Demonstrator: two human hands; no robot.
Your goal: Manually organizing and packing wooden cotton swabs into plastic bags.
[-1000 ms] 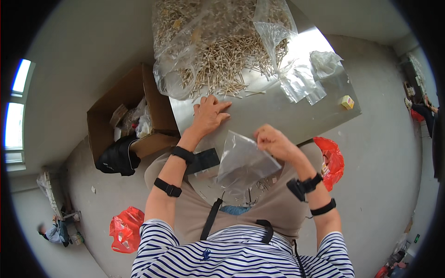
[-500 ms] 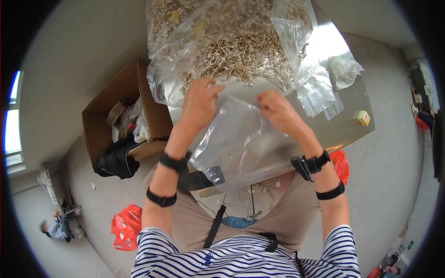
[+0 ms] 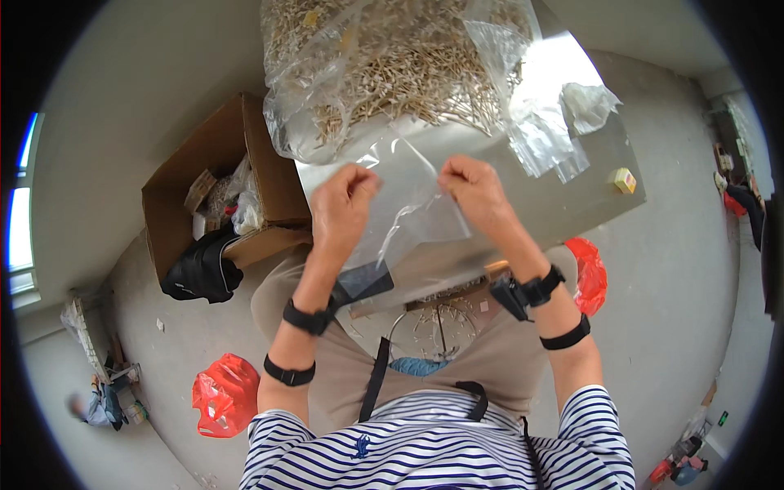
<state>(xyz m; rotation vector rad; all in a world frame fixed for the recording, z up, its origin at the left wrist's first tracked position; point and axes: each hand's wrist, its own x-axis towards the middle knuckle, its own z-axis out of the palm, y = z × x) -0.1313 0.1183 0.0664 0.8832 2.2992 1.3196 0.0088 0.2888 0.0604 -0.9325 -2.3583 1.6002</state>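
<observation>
A clear plastic bag (image 3: pixel 412 196) is stretched between my hands above the metal table. My left hand (image 3: pixel 339 208) is closed in a pinch at the bag's left side. On the other side my right hand (image 3: pixel 478 188) pinches the bag with thumb and curled fingers. Just beyond, a large heap of thin wooden sticks with pale tips, like cotton swabs (image 3: pixel 425 82), lies on the table, partly under a big crumpled clear plastic sheet (image 3: pixel 294 102). Flat clear bags (image 3: pixel 547 151) lie stacked to the right of the heap.
A cardboard box (image 3: pixel 269 167) with packages stands left of the table (image 3: pixel 563 192). A crumpled white bag (image 3: pixel 590 108) and a small yellow-white box (image 3: pixel 625 180) sit on the right. Red plastic bags (image 3: pixel 226 396) are on the floor at both sides. Another person (image 3: pixel 102 404) is far left.
The bag's upper part now stands up beyond my hands, where before it hung toward my lap. My left hand has drawn back toward me, and its fingers have closed on the bag.
</observation>
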